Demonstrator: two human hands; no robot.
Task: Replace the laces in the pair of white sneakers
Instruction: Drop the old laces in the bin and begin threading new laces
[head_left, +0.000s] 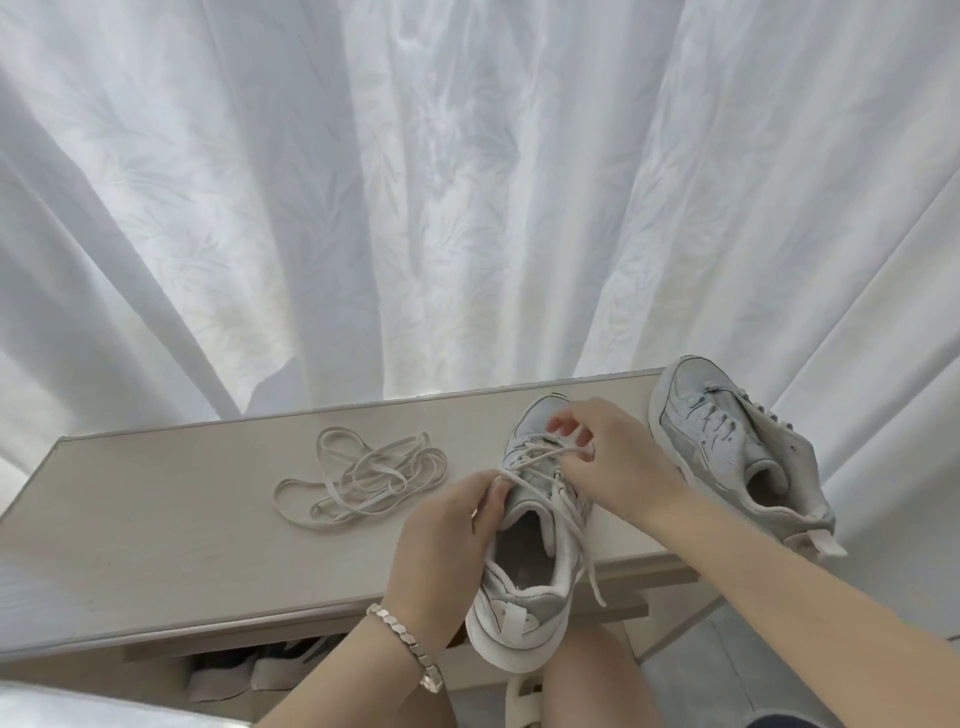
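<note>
Closest to the lens, a silver bracelet (405, 644) circles the left wrist; above it the left hand (447, 525) pinches the lace (530, 462) beside the tongue of the near sneaker (524, 561); the right hand (618, 462) has its grip curled over the crossings nearer the toe, fingertips pinching a strand. That sneaker's long axis runs away from the person, heel overhanging the table (156, 499) edge, toe far; so the lower eyelets lie under the right hand, the collar by the left. Beside it to the right, the second sneaker (727, 447) seems unlaced; loose laces (363, 473) lie coiled well to the left; the next row probably falls to the right hand.
</note>
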